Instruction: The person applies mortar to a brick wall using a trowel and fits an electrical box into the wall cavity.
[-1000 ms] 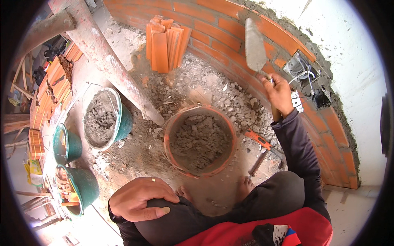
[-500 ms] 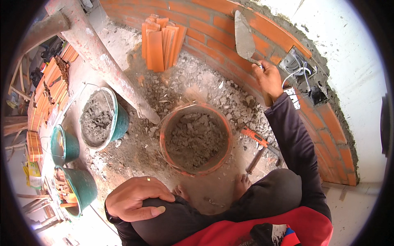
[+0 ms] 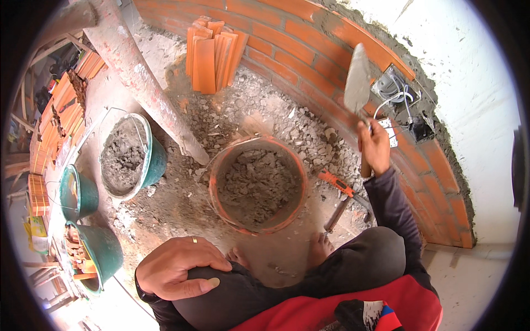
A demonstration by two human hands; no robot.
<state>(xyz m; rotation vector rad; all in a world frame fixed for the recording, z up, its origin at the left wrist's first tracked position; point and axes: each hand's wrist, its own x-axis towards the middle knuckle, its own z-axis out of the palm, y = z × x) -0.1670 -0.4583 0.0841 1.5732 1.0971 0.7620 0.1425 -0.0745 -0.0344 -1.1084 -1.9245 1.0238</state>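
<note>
Trowel (image 3: 357, 81), flat grey steel, gripped in right hand (image 3: 374, 146); left hand (image 3: 175, 267) cups knee.

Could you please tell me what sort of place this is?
Most likely a building site: a low red brick wall with wet mortar, an orange bucket of grey rubble, and a steel trowel in the right hand.

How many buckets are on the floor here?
4. An orange bucket of mortar sits in front of the knees, a teal bucket of mortar to its left, and two green buckets stand at the far left. Others may be hidden past the rim.
</note>
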